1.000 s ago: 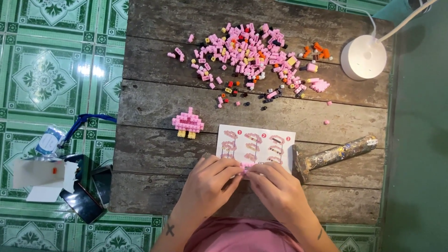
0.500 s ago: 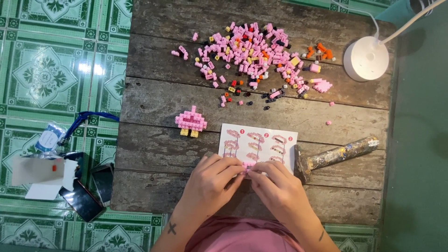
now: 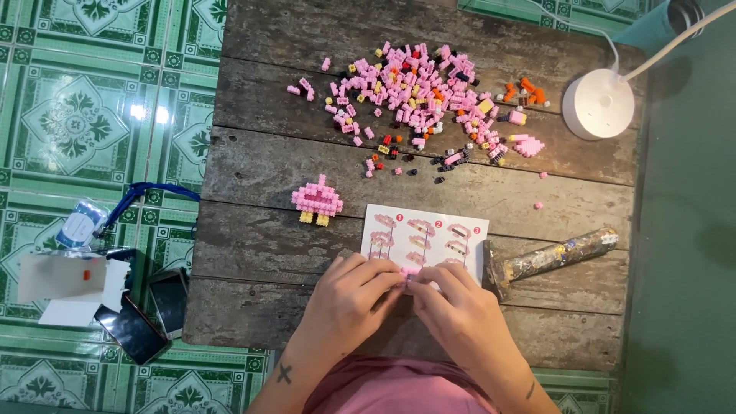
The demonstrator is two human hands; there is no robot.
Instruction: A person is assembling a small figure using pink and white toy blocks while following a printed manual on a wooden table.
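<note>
My left hand [image 3: 349,299] and my right hand [image 3: 456,310] meet at the near edge of the wooden table [image 3: 253,161], fingertips pinched together on a small pink brick piece [image 3: 409,271]. The piece is mostly hidden by my fingers. Under the hands lies a white instruction sheet [image 3: 425,234] with pink diagrams. A small built pink figure with yellow feet [image 3: 317,201] stands to the left of the sheet. A heap of loose tiny bricks [image 3: 418,88], mostly pink with some yellow, black and orange, is spread across the far part of the table.
A hammer [image 3: 548,257] lies right of the sheet. A white round lamp base [image 3: 598,103] with a cable sits at the far right corner. On the green tiled floor at left are a white box [image 3: 69,287], two phones [image 3: 149,314] and a blue strap [image 3: 146,192].
Both hands stay pressed together on the small piece over the sheet's near edge. The view has shifted slightly; nothing on the table has moved.
</note>
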